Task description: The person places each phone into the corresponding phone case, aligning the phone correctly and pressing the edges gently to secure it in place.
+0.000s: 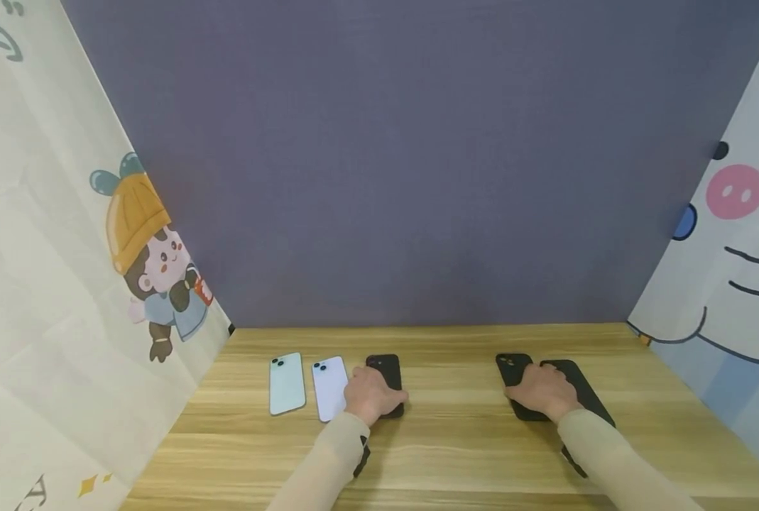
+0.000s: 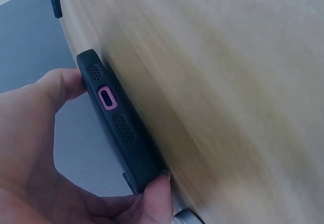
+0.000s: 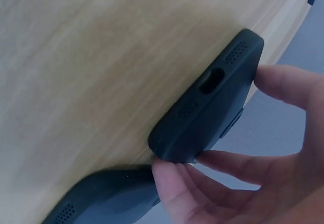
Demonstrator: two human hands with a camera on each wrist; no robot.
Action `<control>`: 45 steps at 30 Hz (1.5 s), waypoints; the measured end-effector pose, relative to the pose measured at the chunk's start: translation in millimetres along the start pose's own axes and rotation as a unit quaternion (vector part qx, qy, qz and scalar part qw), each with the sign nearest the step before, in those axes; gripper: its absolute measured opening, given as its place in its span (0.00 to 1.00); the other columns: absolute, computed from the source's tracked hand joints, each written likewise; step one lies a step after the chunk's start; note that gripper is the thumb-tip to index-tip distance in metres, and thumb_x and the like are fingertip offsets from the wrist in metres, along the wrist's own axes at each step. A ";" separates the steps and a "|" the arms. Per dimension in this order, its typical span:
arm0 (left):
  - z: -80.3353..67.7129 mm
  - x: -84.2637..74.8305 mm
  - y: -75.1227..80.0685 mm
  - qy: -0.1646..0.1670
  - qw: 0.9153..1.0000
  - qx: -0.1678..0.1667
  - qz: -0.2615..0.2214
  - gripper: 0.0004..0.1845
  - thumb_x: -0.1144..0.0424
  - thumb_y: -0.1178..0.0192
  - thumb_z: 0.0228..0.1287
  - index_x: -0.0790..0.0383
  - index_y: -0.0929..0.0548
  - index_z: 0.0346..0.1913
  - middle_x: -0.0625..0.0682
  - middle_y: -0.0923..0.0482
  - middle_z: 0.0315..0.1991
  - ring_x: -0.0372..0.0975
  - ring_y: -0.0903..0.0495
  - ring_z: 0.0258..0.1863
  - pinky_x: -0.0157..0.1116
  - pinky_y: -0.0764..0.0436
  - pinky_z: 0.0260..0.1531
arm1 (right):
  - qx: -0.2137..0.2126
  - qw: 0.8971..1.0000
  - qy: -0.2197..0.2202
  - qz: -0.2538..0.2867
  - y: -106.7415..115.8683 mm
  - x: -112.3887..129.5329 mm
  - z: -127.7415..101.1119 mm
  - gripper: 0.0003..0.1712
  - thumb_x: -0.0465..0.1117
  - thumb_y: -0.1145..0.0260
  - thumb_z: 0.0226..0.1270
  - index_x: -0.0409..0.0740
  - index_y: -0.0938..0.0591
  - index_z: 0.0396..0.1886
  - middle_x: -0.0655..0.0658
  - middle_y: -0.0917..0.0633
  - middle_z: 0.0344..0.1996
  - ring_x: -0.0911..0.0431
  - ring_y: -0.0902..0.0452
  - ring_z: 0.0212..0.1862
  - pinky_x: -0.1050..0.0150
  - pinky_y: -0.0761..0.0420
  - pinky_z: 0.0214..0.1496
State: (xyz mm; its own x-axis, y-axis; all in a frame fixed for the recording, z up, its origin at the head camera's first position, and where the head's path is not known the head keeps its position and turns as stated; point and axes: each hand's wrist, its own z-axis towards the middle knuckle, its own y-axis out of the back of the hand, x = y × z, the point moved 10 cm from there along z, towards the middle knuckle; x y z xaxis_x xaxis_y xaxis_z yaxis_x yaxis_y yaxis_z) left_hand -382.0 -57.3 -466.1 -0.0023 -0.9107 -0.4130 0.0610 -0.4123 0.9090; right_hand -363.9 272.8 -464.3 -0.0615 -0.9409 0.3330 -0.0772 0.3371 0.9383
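Note:
My left hand [image 1: 368, 395] grips a black phone [image 1: 388, 365] lying on the wooden table, thumb on one long side and fingers on the other. In the left wrist view, its bottom edge shows a pink-rimmed charging port [image 2: 107, 98] between speaker holes. My right hand [image 1: 544, 390] grips another black phone [image 1: 512, 365] by its sides; its port opening [image 3: 211, 81] looks dark. Close to the right of that hand lies a larger black phone or case [image 1: 580, 387], partly covered by the hand and sleeve. Fingertips of my right hand come up against its edge [image 3: 109, 191].
A mint-green phone [image 1: 287, 384] and a lavender phone [image 1: 329, 387] lie left of my left hand, cameras up. The wooden table [image 1: 449, 454] ends at a dark grey backdrop [image 1: 417, 177]. Printed cloths with cartoon figures hang at the left [image 1: 47, 248] and right [image 1: 750, 284].

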 end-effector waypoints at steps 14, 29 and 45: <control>0.0 -2.1 -0.1 -0.003 1.000 0.000 0.013 0.48 0.42 0.25 0.48 0.88 0.25 0.51 0.69 0.27 0.39 0.51 0.24 0.27 0.48 0.18 0.28 | 0.016 1.000 0.001 -0.012 -1.0 3.9 6.0 0.32 0.56 0.32 0.64 0.27 0.17 0.47 0.22 0.22 0.45 0.27 0.24 0.44 0.38 0.22 0.37; -3.7 -2.7 2.6 -0.003 1.000 0.009 0.020 0.44 0.39 0.25 0.49 0.85 0.20 0.45 0.67 0.28 0.36 0.54 0.24 0.34 0.50 0.19 0.30 | 0.022 0.999 0.004 -0.023 -2.2 3.3 6.3 0.34 0.58 0.31 0.64 0.27 0.17 0.47 0.24 0.22 0.43 0.34 0.22 0.39 0.44 0.22 0.32; 5.3 10.0 19.0 -0.007 1.000 0.011 0.023 0.33 0.50 0.40 0.68 0.82 0.23 0.56 0.73 0.25 0.48 0.62 0.23 0.49 0.56 0.20 0.42 | 0.025 0.999 0.003 -0.024 -2.5 1.6 6.6 0.33 0.58 0.31 0.64 0.28 0.17 0.45 0.27 0.21 0.41 0.39 0.23 0.35 0.46 0.23 0.30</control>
State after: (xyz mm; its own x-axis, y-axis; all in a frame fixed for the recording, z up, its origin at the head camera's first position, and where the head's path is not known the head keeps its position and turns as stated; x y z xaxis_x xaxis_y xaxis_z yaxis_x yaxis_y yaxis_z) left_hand -386.2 -74.4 -452.7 -0.0139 -0.9290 -0.3698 0.0393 -0.3700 0.9282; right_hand -370.4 270.7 -466.7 -0.0499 -0.9565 0.2875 -0.1301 0.2917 0.9476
